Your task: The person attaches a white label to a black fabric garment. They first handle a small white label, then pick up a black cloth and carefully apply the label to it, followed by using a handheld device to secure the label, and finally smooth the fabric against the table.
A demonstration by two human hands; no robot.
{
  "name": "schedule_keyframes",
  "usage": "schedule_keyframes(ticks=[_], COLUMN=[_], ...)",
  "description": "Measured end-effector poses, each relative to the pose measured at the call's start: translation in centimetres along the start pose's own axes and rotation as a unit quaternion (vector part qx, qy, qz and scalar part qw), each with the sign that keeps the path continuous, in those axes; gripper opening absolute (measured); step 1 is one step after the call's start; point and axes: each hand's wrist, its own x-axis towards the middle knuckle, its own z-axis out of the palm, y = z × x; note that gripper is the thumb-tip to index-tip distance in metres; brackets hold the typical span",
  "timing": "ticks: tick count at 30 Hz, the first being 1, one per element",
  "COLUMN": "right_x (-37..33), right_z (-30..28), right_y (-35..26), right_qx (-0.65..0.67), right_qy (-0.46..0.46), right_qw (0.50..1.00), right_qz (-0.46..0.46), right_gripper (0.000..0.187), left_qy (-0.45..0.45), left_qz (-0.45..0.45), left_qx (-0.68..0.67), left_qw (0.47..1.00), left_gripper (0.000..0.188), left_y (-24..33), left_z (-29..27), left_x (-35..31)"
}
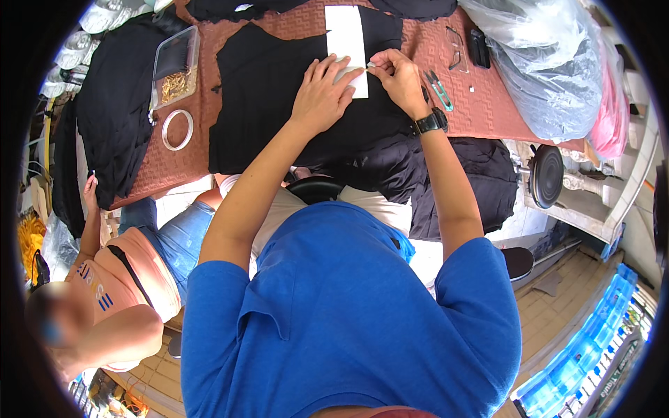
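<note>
A black garment piece [265, 104] is spread flat on the table in front of me. A long white paper-like strip [345, 28] lies upright across it. My left hand [324, 90] rests palm down with fingers spread, partly over the strip and partly over the black fabric. At the strip's right edge, my right hand [398, 80] pinches thumb and forefinger together close to my left index fingertip. Something small and pale shows at that pinch, too small to name. More black fabric [460, 181] hangs over the table's near edge onto my lap.
The table has a brown patterned cover [150, 174]. Left are a see-through box [157, 87] with small gold-coloured pieces and a white ring [178, 130]. Right are green-handled thread snips [439, 92], eyeglasses [456, 52] and plastic bags [550, 76]. Another person [150, 265] sits at left.
</note>
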Motion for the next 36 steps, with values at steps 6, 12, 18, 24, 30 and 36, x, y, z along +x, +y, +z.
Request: schedule_keyframes(ticks=[6,12,18,24,30,36], right_x=[0.0,0.5,1.1,1.8,2.0,2.3], right_z=[0.0,-0.2,-0.2,-0.6,-0.9,-0.7], right_y=[0.6,1.4,1.3,1.8,0.0,0.2], right_qx=[0.015,0.094,0.113,0.109,0.039,0.004], right_qy=[-0.004,-0.018,-0.057,-0.12,-0.139,-0.145], right_qw=[1.0,0.995,0.99,0.986,0.99,0.988], right_qz=[0.019,0.036,0.057,0.039,0.001,-0.054], right_gripper=[0.012,0.01,0.009,0.009,0.023,0.035], left_qy=[0.001,-0.002,-0.007,0.0,0.003,0.001], left_qz=[0.002,0.005,0.004,0.007,0.008,0.005], left_qx=[0.002,0.006,0.007,0.008,0.008,0.011], left_qw=[1.0,1.0,1.0,1.0,1.0,1.0], left_gripper=[0.04,0.041,0.041,0.039,0.039,0.039], left_y=[0.0,-0.1,-0.1,-0.1,-0.1,-0.1], left_z=[0.1,0.1,0.2,0.1,0.2,0.1], left_x=[0.0,0.0,0.0,0.0,-0.1,0.0])
